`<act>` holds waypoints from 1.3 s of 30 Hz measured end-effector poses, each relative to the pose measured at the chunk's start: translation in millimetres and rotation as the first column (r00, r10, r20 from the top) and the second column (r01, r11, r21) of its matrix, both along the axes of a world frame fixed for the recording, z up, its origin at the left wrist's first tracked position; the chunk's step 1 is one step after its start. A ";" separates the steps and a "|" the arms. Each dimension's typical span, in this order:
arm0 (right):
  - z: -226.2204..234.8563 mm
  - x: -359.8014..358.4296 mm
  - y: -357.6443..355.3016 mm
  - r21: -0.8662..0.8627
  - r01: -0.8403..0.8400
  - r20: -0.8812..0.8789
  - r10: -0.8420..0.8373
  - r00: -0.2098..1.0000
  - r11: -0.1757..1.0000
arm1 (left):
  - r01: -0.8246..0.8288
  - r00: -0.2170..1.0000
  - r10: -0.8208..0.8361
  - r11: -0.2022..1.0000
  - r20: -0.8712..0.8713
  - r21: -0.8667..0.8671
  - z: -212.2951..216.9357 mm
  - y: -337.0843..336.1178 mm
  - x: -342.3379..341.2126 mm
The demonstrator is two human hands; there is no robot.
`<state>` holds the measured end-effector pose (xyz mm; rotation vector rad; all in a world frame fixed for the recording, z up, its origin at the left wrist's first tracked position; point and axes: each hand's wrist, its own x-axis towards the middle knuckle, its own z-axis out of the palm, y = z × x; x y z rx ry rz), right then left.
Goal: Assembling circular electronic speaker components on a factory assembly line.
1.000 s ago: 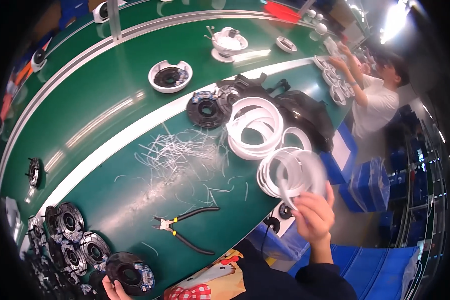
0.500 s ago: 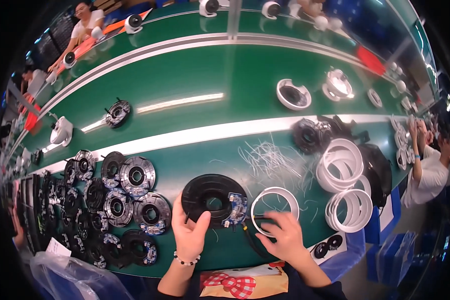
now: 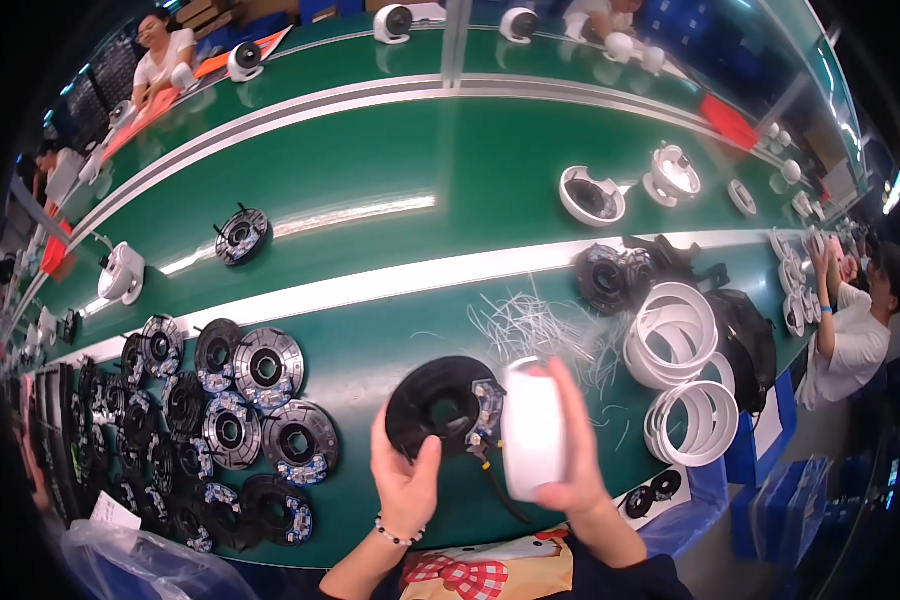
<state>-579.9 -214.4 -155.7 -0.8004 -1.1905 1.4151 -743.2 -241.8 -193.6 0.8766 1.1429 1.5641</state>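
My left hand [image 3: 402, 490] grips a round black plastic disc [image 3: 415, 408] by its lower left edge, thumb on the face. A central hole shows in the disc, and a blue circuit board [image 3: 485, 410] sits on its right side. From the board a dark cable [image 3: 505, 492] with a yellow band trails downward. My right hand [image 3: 582, 468] is closed around a smooth white ring [image 3: 533, 435], turned on edge so that its outer wall shows. The ring stands close beside the disc's right side; whether they touch I cannot tell. Motion blurs the right fingers slightly.
Several black discs with circuit boards [image 3: 232, 430] cover the left of the green table. White rings [image 3: 692, 425] are stacked at right, near loose white ties [image 3: 520, 325] and black parts [image 3: 605, 278]. A conveyor [image 3: 370, 150] runs beyond. Other people work at far left and right.
My right hand has taken hold of the white ring that lay flat on the table and tipped it up on edge. My left hand has shifted the disc slightly right.
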 end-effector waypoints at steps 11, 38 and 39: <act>14.0 -29.7 -3.3 0.362 -0.127 0.631 -0.143 0.762 0.923 | 0.514 0.369 -0.484 0.818 0.794 0.259 -2.3 -0.6 -19.3; 11.1 -26.8 -3.2 0.154 -0.137 0.637 0.007 0.771 0.978 | 0.355 0.802 -0.257 0.931 0.539 -0.084 8.2 6.9 -1.5; 8.9 -29.0 -3.3 0.207 -0.142 0.678 -0.038 0.734 0.968 | 0.356 0.801 -0.256 0.931 0.541 -0.086 13.1 9.0 3.8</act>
